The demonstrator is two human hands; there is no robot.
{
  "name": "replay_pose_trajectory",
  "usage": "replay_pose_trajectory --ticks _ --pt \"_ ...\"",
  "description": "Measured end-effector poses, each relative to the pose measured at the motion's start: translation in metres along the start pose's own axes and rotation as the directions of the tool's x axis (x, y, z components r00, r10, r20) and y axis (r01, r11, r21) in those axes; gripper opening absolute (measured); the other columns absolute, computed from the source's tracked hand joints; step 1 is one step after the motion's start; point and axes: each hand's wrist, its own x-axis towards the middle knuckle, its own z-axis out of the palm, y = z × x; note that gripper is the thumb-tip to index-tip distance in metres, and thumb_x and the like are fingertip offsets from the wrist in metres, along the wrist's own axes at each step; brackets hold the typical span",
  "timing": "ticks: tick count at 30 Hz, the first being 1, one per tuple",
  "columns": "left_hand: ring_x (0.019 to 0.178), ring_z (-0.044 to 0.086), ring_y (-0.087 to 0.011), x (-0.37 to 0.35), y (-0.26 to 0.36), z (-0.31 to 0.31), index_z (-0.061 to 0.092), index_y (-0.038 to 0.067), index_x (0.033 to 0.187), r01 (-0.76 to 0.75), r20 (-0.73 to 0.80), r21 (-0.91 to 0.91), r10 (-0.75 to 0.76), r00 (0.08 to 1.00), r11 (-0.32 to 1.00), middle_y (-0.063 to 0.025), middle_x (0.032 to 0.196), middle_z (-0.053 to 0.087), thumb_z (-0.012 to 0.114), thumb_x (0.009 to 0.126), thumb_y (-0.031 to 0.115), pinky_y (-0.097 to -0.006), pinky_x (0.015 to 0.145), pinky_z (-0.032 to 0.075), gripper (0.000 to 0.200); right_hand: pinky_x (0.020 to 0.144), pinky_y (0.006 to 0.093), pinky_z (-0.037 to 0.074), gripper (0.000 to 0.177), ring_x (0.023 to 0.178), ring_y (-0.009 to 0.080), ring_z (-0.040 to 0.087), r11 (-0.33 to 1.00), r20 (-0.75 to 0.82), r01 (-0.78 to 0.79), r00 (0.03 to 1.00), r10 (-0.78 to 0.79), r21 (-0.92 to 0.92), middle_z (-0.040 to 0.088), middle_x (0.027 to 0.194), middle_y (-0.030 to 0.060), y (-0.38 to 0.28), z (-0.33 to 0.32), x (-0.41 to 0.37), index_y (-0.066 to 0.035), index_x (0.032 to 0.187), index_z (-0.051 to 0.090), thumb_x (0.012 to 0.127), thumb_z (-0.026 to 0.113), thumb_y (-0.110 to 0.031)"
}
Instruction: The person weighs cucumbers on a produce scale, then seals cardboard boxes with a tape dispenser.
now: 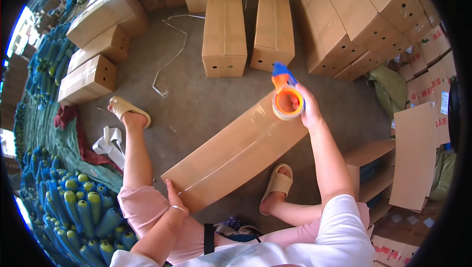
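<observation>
While the left hand (pixel 173 197) rests open on the near end of the long cardboard box (pixel 236 151) lying on the floor (pixel 196 100), a tape dispenser (pixel 286 99) at its far end is gripped in the right hand (pixel 309 111).

Red printed characters, seemingly Chinese, run in short rows across the sides of the stacked cartons (pixel 433 89) at the right edge, but they are too small and blurred to read. A white label (pixel 445 102) is stuck on one of these cartons and a smaller sticker (pixel 408 49) on another further up the stack; the print on both is too small to make out. More red characters stand on the flat cartons (pixel 388 251) at the lower right, also illegible. No word, brand or number can be read anywhere.
</observation>
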Motion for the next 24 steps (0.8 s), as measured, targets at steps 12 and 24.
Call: replay_pose_trajectory --ticks 12,24 --pt "0.131 0.031 -0.0289 -0.069 0.048 0.206 0.035 0.020 0.139 0.183 0.624 -0.565 0.271 0.733 0.805 -0.0072 0.142 0.034 0.043 0.083 0.059 -0.0520 0.105 0.027 0.069 0.090 0.0252 0.041 0.050 0.102 0.0120 0.054 0.855 0.574 0.492 0.753 -0.322 -0.166 0.059 0.114 0.0078 -0.191 0.130 -0.016 0.002 0.130 0.046 0.090 0.052 -0.027" --pt "0.112 0.056 -0.0259 -0.016 -0.015 0.215 0.046 0.004 0.131 -0.573 0.799 0.502 -0.094 0.594 0.648 -0.0145 0.128 0.053 0.047 0.095 0.037 -0.0335 0.093 0.043 0.049 0.097 0.0251 0.036 0.049 0.110 0.0116 0.049 0.771 -0.249 0.077 0.922 -0.296 -0.632 0.055 0.124 0.0090 -0.072 -0.220 -0.245 -0.001 0.132 0.046 0.087 0.059 -0.017"
